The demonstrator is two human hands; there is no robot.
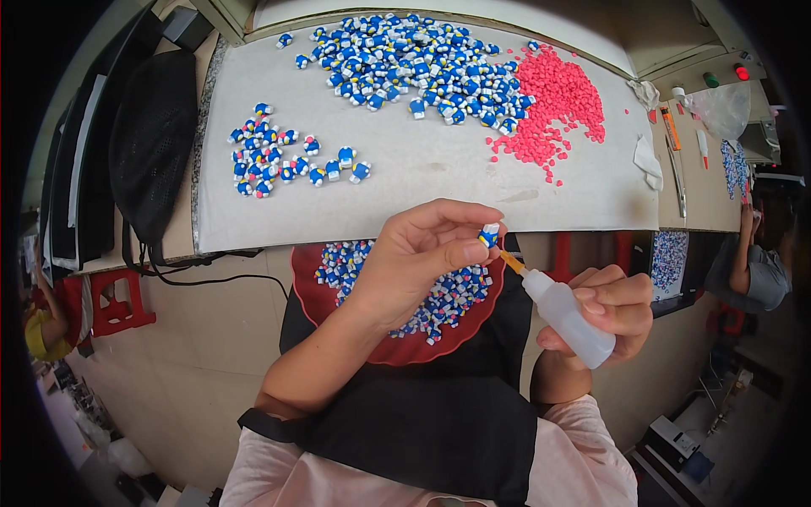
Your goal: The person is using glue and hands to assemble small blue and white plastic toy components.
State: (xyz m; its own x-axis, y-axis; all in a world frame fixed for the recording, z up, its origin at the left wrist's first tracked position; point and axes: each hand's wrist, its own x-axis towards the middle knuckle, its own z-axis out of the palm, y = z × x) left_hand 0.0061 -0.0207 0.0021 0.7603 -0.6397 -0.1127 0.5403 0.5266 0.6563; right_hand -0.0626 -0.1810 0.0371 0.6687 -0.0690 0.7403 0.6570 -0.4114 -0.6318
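Now, between the thumb and fingers of the left hand (pixel 431 253), a small blue-and-white piece (pixel 489 234) is pinched over the far right side of the red bowl (pixel 405 355), by the near edge of the white-covered table (pixel 422 196). In the right hand (pixel 617 308), a translucent squeeze bottle (pixel 562 317) is gripped, its long axis slanted so that the amber nozzle (pixel 512 263) is aimed up and leftward at the piece, held just beyond the tip; whether the two are touching cannot be told.
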